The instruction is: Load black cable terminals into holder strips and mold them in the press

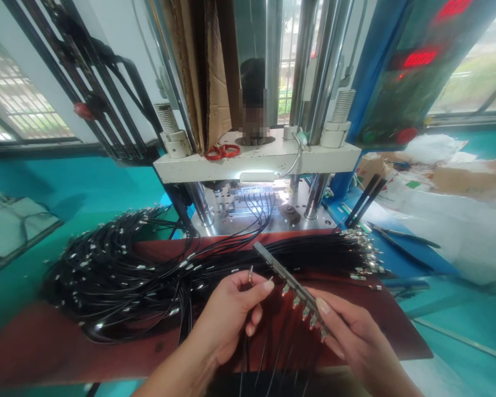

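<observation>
My right hand (pixel 351 328) grips the near end of a dark metal bar (pixel 288 280), thumb on top. Several small metal cable connectors (pixel 305 311) stick out along the bar's lower edge, and thin black cables hang down below them. Just left of the bar, my left hand (pixel 237 309) is closed in a pinch on a cable connector (pixel 251 274), whose metal tip shows above the fingers. A black cable (pixel 247 364) drops beneath that hand. The left fingertips are close to the bar's row of connectors; whether they touch it I cannot tell.
A large bundle of black cables (pixel 116 275) covers the left of the reddish-brown board (pixel 380 331). Behind stands a press with a lit lower plate (pixel 252 204), cables running into it. Red-handled scissors (pixel 222 151) lie on its white crosspiece (pixel 215 167). Tweezers (pixel 400 242) lie at right.
</observation>
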`<state>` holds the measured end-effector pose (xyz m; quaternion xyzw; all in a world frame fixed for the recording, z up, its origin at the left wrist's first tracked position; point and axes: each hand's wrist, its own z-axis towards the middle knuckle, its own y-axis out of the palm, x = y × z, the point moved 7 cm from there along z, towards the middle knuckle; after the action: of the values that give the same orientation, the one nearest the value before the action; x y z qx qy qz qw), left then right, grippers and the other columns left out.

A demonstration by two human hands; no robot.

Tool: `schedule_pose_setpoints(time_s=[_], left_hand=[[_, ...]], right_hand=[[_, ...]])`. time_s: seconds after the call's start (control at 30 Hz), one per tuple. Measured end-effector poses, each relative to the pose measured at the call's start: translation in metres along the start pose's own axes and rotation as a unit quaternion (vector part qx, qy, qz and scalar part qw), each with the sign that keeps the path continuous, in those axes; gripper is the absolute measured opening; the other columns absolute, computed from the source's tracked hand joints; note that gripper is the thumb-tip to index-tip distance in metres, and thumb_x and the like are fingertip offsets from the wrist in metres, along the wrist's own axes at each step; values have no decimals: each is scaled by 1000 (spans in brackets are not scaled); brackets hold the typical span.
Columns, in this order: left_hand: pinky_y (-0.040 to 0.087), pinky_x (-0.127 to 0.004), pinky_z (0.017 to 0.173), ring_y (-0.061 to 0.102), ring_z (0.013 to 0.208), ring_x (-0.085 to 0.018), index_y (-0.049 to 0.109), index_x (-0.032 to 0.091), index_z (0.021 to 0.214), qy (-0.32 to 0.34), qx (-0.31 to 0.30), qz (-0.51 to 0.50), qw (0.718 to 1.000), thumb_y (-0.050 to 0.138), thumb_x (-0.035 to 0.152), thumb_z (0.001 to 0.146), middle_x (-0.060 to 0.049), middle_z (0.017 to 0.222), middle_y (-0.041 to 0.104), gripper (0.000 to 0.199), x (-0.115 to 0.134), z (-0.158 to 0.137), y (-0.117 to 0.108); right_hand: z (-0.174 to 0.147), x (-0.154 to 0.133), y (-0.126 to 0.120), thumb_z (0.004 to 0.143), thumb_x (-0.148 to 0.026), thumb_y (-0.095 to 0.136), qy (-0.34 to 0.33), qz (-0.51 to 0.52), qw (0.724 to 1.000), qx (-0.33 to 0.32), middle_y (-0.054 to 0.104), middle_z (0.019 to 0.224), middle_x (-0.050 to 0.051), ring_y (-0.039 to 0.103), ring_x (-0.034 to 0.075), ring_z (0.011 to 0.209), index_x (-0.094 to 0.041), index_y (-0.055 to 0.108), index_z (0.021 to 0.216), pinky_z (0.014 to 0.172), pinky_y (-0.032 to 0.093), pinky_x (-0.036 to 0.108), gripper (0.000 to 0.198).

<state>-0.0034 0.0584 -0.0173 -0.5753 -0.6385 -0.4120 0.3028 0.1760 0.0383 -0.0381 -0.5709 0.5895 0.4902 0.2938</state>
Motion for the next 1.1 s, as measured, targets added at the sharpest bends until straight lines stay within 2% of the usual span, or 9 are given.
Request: schedule_pose_setpoints(time_s=[0.23,0.4,0.53,0.67,0.73,0.8,0.9,1.0,1.1], left_hand=[[23,-14,31,33,37,-2,53,15,71,1,-25,5,1000,67,36,78,6,53,47,27,-7,9,10],[20,-15,31,28,34,-3,51,16,68,-14,-25,9,1000,65,35,79,7,46,43,27,-7,8,10],[19,-15,31,27,33,-3,51,16,66,-16,-30,14,999,64,36,80,8,43,41,27,-7,9,11],[16,-16,32,24,34,-3,52,15,65,-11,-38,17,999,65,37,79,7,42,40,28,-10,13,11],[16,-16,32,25,34,-2,53,14,65,-15,-42,12,999,65,36,79,7,43,41,28,-10,13,10],[28,-16,36,37,40,-4,56,13,70,-16,-61,-7,998,66,35,79,4,53,49,26,-8,11,10],[46,-22,54,53,59,-9,60,12,79,-5,-82,-24,996,67,34,79,-1,73,56,24,0,2,4],[46,-23,59,54,63,-9,62,14,93,8,-46,-40,998,67,35,80,1,75,54,25,7,-7,-16],[42,-22,55,51,58,-7,59,17,108,-13,-24,-83,996,69,34,79,4,72,51,35,5,-11,-30]], right_hand=[[0,0,1,82,-50,62,-7,1,1000,-4,71,105,6,66,21,91,-27,68,112,82,54,31,39],[1,2,1,83,-51,59,-17,-14,1000,-17,69,107,8,65,23,95,-26,66,117,83,55,34,43],[1,-7,-2,86,-52,55,-79,-95,992,-6,69,111,11,63,27,101,-22,67,117,85,54,37,46],[-2,-23,2,90,-48,49,-164,-224,960,-17,70,107,9,63,26,100,-23,70,114,93,50,38,40],[-3,-25,4,90,-48,48,-174,-243,954,-22,70,108,10,62,26,103,-23,70,112,97,47,38,40],[-2,-20,3,89,-49,49,-143,-200,969,-18,68,113,10,61,26,106,-22,69,113,95,49,38,42],[0,-6,-3,87,-51,54,-50,-82,995,-1,66,119,9,62,26,107,-24,65,120,88,53,36,45],[-1,2,-6,84,-52,58,4,-22,1000,21,66,119,7,61,25,110,-27,64,121,88,53,34,45],[-1,2,-8,80,-53,63,2,-12,999,30,68,115,7,61,25,108,-27,68,115,86,53,34,44]])
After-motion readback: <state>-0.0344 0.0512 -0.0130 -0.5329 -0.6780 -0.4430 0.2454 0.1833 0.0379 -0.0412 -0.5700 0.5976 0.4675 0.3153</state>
